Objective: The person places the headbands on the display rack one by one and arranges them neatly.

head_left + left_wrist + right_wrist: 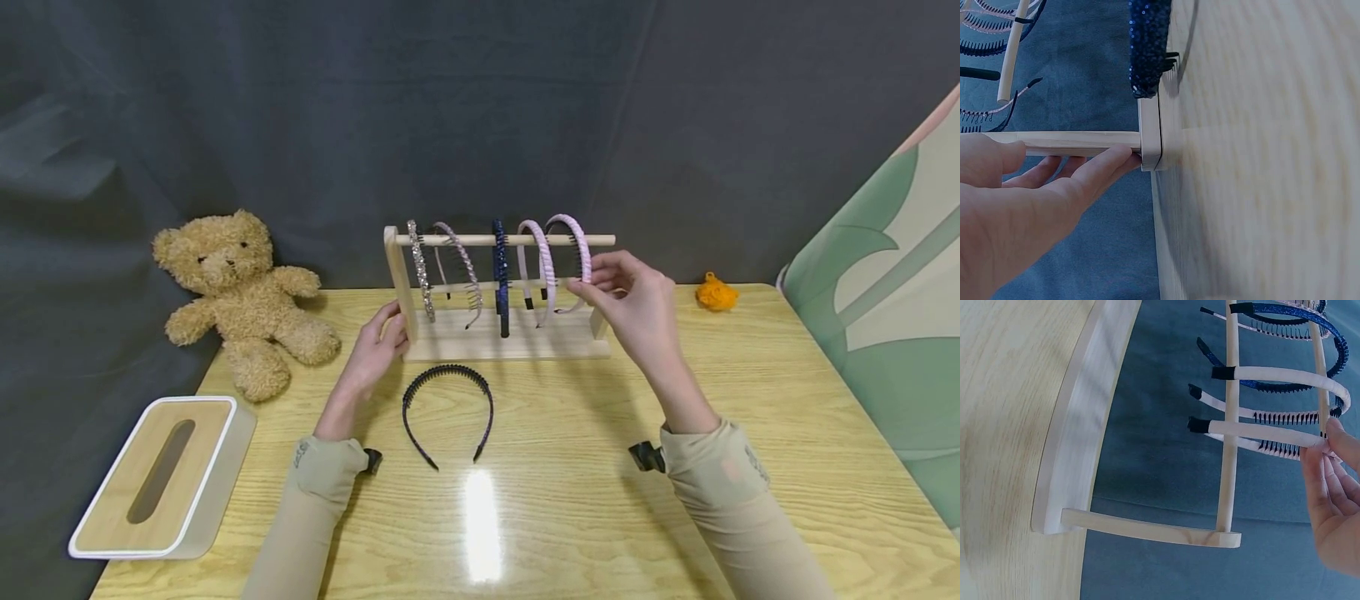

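Observation:
A wooden headband rack (pixel 502 346) stands on the table. My left hand (pixel 377 340) holds its left upright (pixel 1085 142), thumb at the front and fingers reaching behind. With thumb and fingertips my right hand (pixel 641 304) pinches the rightmost pale pink headband (pixel 583 250), which hangs over the top bar (pixel 1227 487). To its left hang another pale pink headband (pixel 546 258), a dark blue glittery headband (pixel 501 275), a thin pinkish headband (pixel 468 271) and a silver sparkly headband (pixel 420 275). A dark toothed headband (pixel 447 369) lies on the table before the rack.
A teddy bear (pixel 251 300) sits at the back left. In front of it is a white tissue box (pixel 202 500) with a wooden lid. A small orange item (pixel 716 293) lies at the back right. Behind the table hangs a dark curtain (pixel 450 108).

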Available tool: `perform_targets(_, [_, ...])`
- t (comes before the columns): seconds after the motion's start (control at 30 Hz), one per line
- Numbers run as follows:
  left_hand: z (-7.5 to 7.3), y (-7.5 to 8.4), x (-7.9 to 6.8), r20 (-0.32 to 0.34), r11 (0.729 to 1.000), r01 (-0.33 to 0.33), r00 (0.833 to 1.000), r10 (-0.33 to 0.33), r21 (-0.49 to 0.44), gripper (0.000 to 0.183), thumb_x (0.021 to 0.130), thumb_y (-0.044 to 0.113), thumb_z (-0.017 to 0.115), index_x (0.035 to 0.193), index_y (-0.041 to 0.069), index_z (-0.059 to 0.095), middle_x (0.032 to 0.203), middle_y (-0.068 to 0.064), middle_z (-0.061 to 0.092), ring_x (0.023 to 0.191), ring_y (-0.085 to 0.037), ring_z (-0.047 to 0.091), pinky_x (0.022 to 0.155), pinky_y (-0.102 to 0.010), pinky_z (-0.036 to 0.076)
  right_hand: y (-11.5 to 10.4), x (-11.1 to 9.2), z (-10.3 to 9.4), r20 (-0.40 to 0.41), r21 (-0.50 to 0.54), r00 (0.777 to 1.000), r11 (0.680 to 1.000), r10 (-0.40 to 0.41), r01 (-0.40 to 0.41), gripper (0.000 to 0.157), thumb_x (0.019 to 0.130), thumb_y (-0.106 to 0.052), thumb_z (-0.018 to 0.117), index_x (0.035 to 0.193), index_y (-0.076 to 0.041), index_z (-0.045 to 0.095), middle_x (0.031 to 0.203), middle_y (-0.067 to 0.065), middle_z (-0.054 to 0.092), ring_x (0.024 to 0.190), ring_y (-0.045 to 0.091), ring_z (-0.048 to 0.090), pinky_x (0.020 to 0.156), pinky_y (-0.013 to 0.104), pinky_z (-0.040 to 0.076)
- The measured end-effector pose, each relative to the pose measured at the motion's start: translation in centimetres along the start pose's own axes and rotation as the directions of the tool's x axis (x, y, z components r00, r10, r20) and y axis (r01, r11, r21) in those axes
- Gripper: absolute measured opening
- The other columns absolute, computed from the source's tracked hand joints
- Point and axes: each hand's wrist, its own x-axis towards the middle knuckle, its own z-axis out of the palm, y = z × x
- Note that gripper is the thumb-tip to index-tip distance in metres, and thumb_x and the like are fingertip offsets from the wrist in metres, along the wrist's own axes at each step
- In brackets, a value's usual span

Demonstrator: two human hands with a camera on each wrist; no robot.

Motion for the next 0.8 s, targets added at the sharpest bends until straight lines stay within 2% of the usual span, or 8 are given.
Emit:
perform_targets(0.37, [0.0,0.0,0.0,-0.003,1.000,0.006,1.000,-0.006,0.009,0.052,0.119,0.016,0.035,0.168,-0.001,0.027,0.161,-0.037,0.035,0.148,-0.051,0.041,0.122,-0.049,0.042,-0.1,-0.9,-0.6,-0.005,-0.025,1.000,0.999,-0.020,0.020,0.027,0.093,-0.009,0.087,0.113,0.005,0.074,0.096,0.014,0.075,0.080,0.002,0.063,0.069,0.005,0.053])
perform_targets(0.5, [0.0,0.1,0.0,0.003,1.000,0.006,1.000,-0.006,0.007,0.053,0.119,0.016,0.035,0.168,-0.001,0.025,0.161,-0.038,0.035,0.148,-0.050,0.040,0.122,-0.049,0.041,-0.4,-1.2,-1.0,-0.017,-0.018,1.000,1.000,-0.025,0.025,0.027,0.094,-0.008,0.086,0.115,0.004,0.074,0.100,0.014,0.076,0.083,0.005,0.065,0.072,0.005,0.054])
perform_targets(0.63, [0.0,0.1,-0.1,0.005,1.000,0.011,1.000,-0.011,0.003,0.054,0.119,0.017,0.035,0.169,-0.001,0.024,0.162,-0.038,0.034,0.149,-0.050,0.040,0.123,-0.050,0.040,-1.0,-1.5,-1.1,-0.061,-0.008,0.994,0.996,-0.089,0.089,0.030,0.092,-0.004,0.086,0.118,0.006,0.074,0.108,0.015,0.075,0.091,0.016,0.068,0.082,0.009,0.056])
perform_targets(0.8, [0.1,0.2,-0.1,0.005,1.000,0.023,1.000,-0.023,0.000,0.054,0.119,0.017,0.035,0.169,0.000,0.023,0.162,-0.037,0.035,0.149,-0.049,0.041,0.123,-0.049,0.041,-2.6,-2.1,-1.3,-0.118,-0.005,0.975,0.982,-0.189,0.190,0.034,0.090,0.001,0.086,0.120,0.007,0.072,0.115,0.016,0.074,0.099,0.024,0.069,0.092,0.013,0.056])
